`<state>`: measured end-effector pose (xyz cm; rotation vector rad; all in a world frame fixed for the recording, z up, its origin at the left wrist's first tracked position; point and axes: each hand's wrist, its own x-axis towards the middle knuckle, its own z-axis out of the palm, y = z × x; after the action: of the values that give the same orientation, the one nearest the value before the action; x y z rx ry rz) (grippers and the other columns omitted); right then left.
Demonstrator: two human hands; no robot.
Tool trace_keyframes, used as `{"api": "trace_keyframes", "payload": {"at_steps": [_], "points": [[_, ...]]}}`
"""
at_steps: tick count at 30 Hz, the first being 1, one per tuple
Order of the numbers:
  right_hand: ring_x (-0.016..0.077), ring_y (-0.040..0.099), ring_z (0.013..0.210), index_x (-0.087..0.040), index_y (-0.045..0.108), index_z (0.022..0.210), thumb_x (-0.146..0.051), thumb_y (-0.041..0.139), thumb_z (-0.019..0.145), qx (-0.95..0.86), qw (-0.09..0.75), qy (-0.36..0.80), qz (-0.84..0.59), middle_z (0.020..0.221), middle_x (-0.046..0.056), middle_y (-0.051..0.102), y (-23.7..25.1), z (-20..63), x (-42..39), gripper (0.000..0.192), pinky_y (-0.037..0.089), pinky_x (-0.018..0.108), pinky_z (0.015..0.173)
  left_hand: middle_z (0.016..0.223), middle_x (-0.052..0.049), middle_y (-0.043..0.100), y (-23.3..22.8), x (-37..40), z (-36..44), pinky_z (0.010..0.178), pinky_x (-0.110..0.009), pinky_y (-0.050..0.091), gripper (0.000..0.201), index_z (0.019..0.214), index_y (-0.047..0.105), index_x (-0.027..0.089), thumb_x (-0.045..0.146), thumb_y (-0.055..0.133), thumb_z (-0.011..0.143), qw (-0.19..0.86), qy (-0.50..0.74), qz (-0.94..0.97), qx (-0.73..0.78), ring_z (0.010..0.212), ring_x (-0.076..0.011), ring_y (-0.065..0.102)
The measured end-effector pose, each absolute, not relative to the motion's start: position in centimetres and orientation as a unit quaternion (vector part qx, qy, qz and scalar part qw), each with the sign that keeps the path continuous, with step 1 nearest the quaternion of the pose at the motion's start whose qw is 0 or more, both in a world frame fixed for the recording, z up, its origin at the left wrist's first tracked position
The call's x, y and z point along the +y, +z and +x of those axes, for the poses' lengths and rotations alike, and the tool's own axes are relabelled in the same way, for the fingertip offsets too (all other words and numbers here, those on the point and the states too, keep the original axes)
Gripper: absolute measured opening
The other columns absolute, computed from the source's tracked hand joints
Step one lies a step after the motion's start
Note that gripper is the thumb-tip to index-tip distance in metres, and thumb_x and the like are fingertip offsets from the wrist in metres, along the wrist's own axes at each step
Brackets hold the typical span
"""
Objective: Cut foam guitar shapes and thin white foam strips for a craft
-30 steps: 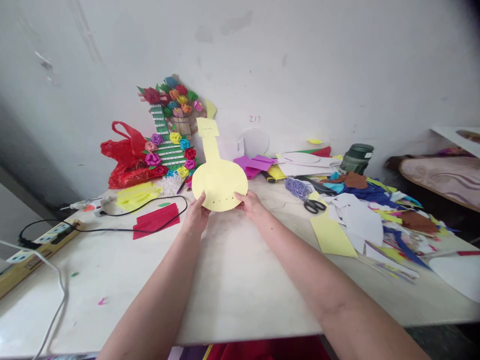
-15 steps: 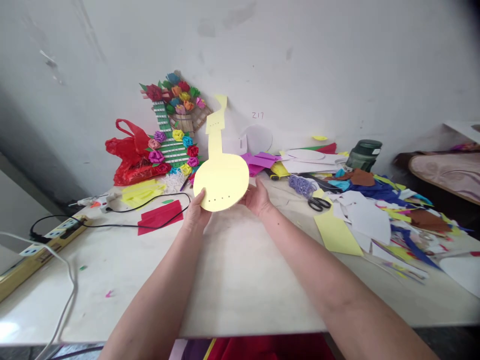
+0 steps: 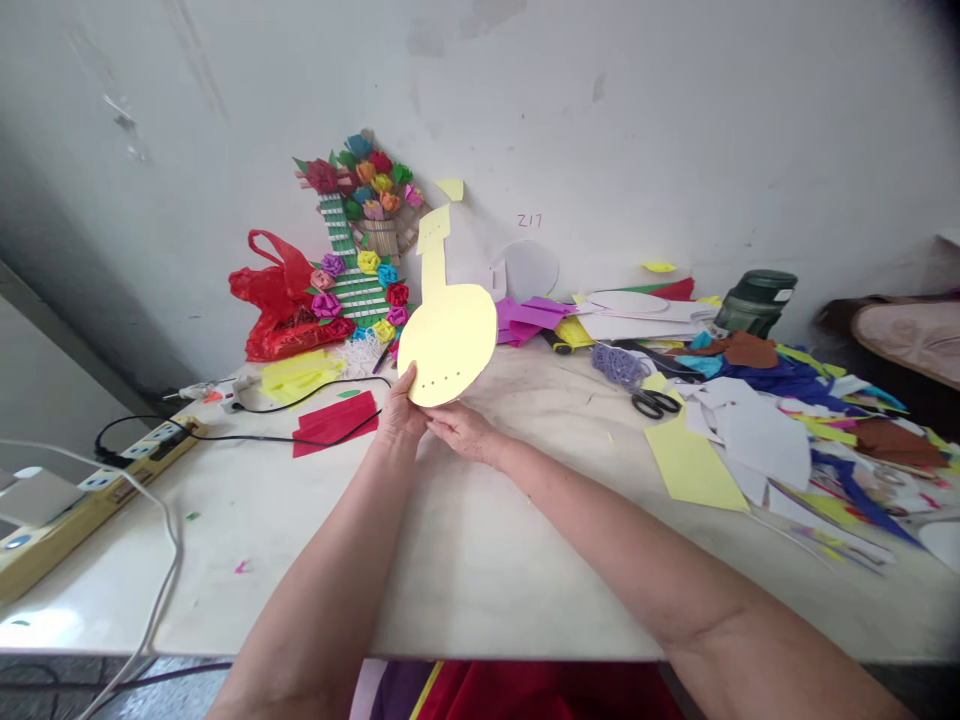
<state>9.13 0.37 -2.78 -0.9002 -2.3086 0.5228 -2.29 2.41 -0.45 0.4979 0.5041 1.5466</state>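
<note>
A pale yellow paper cutout, shaped like a long-necked lute or guitar, is held up over the table. Small dark dots form a row low on its round body and another on its head. My left hand is closed on its lower left edge, thumb in front, other fingers hidden behind. Just below the bottom edge, my right hand reaches left with fingers stretched out, their tips close to my left palm. Whether those fingertips press on the paper I cannot tell.
Left are a power strip, cables, a red bag and red paper. A flower-decorated craft leans on the wall. Scissors, purple string, paper scraps and a dark green bottle lie or stand right.
My right hand has moved from the cutout's right side to beneath its bottom edge, beside my left hand. The cutout has tilted slightly. The view has shifted a little to the left.
</note>
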Motion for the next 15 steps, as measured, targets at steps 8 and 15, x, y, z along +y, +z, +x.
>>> {"api": "trace_keyframes", "payload": {"at_steps": [8,15], "points": [[0.0327,0.025,0.13,-0.008,0.052,0.12,-0.042,0.039,0.084,-0.843,0.164,0.015,-0.513,0.136,0.018,0.039,-2.3,10.1,0.5,0.051,0.012,0.049,0.106,0.111,-0.008,0.063,0.8,2.6,-3.0,0.098,-0.037,0.04,0.038,0.119,0.053,0.015,0.014,0.05,0.081,0.62,0.71,0.283,0.177,0.11,-0.0229,0.054],[0.0257,0.024,0.132,-0.017,0.04,0.13,-0.049,0.031,0.086,-0.924,0.104,0.096,-0.355,0.14,0.01,0.036,-3.6,7.1,0.1,0.056,0.016,0.046,0.106,0.11,-0.01,0.063,0.3,2.5,-3.2,0.097,-0.037,0.041,0.04,0.12,0.052,0.013,0.014,0.051,0.08,0.614,0.715,0.277,0.189,0.109,-0.0235,0.055]]}}
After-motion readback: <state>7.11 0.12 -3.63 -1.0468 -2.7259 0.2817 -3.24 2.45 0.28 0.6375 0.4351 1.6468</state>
